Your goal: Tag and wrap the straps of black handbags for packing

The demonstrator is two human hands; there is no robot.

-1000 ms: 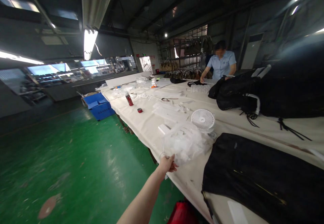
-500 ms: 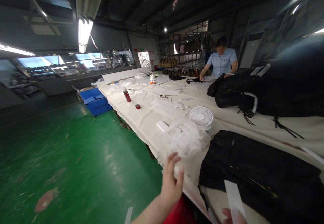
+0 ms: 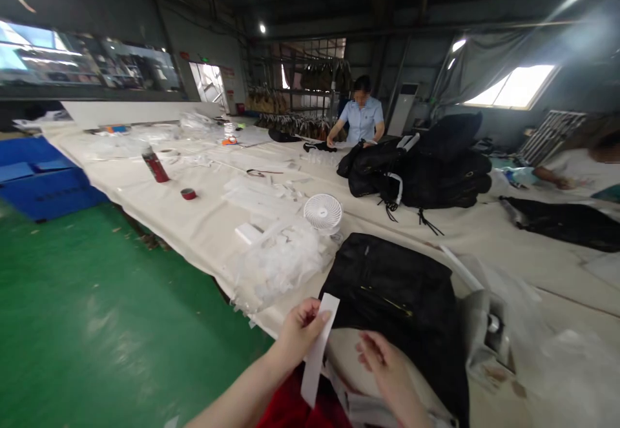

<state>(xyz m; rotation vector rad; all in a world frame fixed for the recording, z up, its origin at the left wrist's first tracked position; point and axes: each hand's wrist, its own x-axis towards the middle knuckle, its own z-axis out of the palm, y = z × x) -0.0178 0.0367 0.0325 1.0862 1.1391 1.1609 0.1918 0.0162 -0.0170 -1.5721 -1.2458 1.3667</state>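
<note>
My left hand (image 3: 301,332) pinches a white strip (image 3: 316,363) that hangs down over the table's near edge. To its right, my right hand (image 3: 382,363) is raised with curled fingers, a little apart from the strip; whether it holds anything is too small to tell. A black bag (image 3: 397,286) with a gold zipper lies flat on the table just beyond both hands. Left of the bag is a heap of clear plastic (image 3: 281,260), with a white round fan (image 3: 323,212) behind it.
A red bottle (image 3: 155,164), a red lid (image 3: 188,193) and a white box (image 3: 248,233) stand on the cream table (image 3: 203,234). Black bags (image 3: 426,170) are piled beyond. A person (image 3: 361,118) works across the table, another at the far right. Blue boxes (image 3: 48,186) sit left.
The view has turned right. The white strip, earlier in my right hand, is now in my left hand. Both hands have come closer together.
</note>
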